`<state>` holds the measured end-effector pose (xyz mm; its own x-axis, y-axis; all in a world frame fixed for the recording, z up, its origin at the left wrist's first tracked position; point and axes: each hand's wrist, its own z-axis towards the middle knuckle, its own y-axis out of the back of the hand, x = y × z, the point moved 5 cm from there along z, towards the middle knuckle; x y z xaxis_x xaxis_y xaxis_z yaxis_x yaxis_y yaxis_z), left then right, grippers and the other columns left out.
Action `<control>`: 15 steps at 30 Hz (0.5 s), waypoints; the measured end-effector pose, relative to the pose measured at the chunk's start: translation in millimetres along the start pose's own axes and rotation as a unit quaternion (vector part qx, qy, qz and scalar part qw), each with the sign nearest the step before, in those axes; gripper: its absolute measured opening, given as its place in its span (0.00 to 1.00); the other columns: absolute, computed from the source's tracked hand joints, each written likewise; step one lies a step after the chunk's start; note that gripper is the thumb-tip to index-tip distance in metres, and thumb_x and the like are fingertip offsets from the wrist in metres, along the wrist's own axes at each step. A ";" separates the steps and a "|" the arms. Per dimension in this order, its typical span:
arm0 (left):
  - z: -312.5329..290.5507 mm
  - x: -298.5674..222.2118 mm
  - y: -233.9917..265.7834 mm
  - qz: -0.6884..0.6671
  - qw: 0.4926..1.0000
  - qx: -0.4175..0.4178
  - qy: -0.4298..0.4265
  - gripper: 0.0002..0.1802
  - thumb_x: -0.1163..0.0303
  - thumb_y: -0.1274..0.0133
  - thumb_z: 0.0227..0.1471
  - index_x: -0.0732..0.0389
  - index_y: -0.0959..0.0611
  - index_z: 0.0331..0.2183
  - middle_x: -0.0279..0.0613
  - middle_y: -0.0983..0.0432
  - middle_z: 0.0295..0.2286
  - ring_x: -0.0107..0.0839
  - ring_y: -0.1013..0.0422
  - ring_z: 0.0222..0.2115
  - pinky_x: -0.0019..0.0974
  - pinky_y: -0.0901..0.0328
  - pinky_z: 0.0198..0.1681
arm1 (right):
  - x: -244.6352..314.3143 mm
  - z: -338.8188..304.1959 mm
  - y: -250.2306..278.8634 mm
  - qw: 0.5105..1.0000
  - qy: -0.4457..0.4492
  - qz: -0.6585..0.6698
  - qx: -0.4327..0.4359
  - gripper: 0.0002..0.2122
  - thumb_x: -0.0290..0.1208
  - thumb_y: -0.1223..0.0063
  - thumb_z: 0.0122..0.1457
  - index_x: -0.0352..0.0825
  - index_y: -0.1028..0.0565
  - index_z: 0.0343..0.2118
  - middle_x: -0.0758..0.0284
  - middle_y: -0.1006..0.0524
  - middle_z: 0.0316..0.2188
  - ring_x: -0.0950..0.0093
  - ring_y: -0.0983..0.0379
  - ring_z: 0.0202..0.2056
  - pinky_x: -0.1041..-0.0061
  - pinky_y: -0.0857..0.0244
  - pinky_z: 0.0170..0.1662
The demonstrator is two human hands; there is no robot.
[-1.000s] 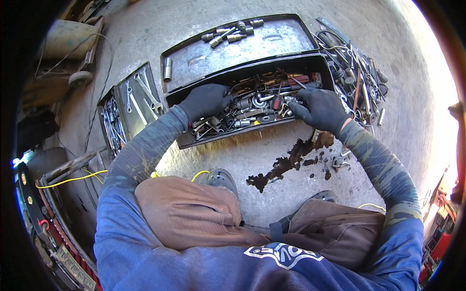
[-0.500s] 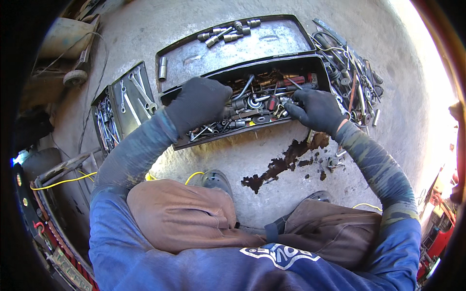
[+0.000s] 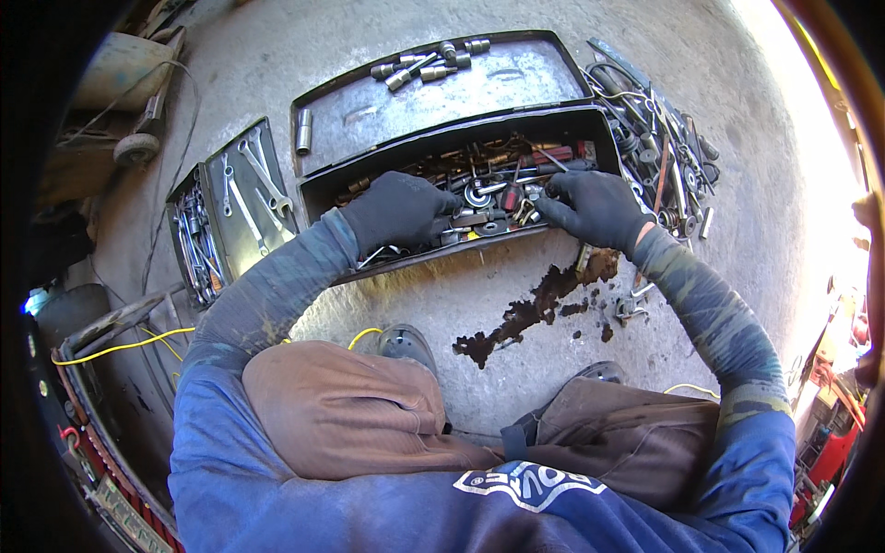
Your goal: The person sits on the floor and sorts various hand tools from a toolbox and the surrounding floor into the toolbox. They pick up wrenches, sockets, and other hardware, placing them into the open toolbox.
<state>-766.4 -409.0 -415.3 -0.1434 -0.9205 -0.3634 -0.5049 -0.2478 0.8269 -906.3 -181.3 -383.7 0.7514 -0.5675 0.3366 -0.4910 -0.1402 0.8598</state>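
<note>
A long dark metal toolbox [image 3: 318, 196] lies open on the floor in front of me, filled with a jumble of sockets, rods and small tools. My left hand [image 3: 402, 214], in a black glove, reaches into its left-middle part. Its fingers are curled together among the tools, and whatever they hold is hidden. My right hand [image 3: 599, 206], also gloved, is over the box's right end, with thumb and forefinger apart beside small metal parts. Between the hands lie a round ratchet head [image 3: 477, 196] and a red-handled tool [image 3: 510, 197].
Several sockets [image 3: 433, 72] rest on the lid [image 3: 516, 83]. At left, a smaller open case [image 3: 241, 241] holds wrenches. Loose tools [image 3: 678, 166] are heaped at right. A dark oil stain [image 3: 525, 313] marks the floor, and a yellow cord [image 3: 120, 347] runs at left.
My left hand has moved right and nearer to me, lower over the toolbox. My right hand stays almost in place. The whole view has shifted slightly.
</note>
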 end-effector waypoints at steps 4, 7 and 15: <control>-9.3 15.7 12.5 -0.080 0.990 -0.103 0.054 0.22 0.52 0.43 0.60 0.54 0.16 0.51 0.54 0.16 0.37 0.52 0.18 0.39 0.55 0.26 0.43 | -1.1 -2.1 1.3 0.999 -0.002 0.046 -0.024 0.29 0.56 0.45 0.66 0.36 0.23 0.58 0.51 0.19 0.49 0.53 0.19 0.49 0.54 0.26 0.52; -17.0 29.3 3.3 -0.021 0.989 -0.097 0.113 0.23 0.51 0.42 0.60 0.58 0.17 0.49 0.55 0.16 0.38 0.54 0.19 0.40 0.56 0.26 0.44 | -5.8 -3.0 -1.1 0.996 -0.018 0.067 -0.053 0.32 0.52 0.44 0.65 0.37 0.30 0.67 0.49 0.26 0.61 0.50 0.21 0.54 0.55 0.27 0.57; -23.7 53.6 -27.0 -0.100 0.979 -0.129 0.122 0.29 0.50 0.42 0.61 0.58 0.18 0.56 0.57 0.16 0.41 0.55 0.19 0.42 0.54 0.26 0.46 | -9.8 48.3 -10.4 0.995 -0.065 -0.010 -0.079 0.23 0.36 0.43 0.62 0.34 0.27 0.59 0.43 0.27 0.59 0.44 0.22 0.54 0.50 0.28 0.57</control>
<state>-740.3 -458.8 -447.0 0.1593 -0.8829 -0.4417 -0.2656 -0.4693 0.8422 -929.9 -213.5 -414.4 0.6921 -0.6677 0.2743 -0.3930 -0.0298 0.9190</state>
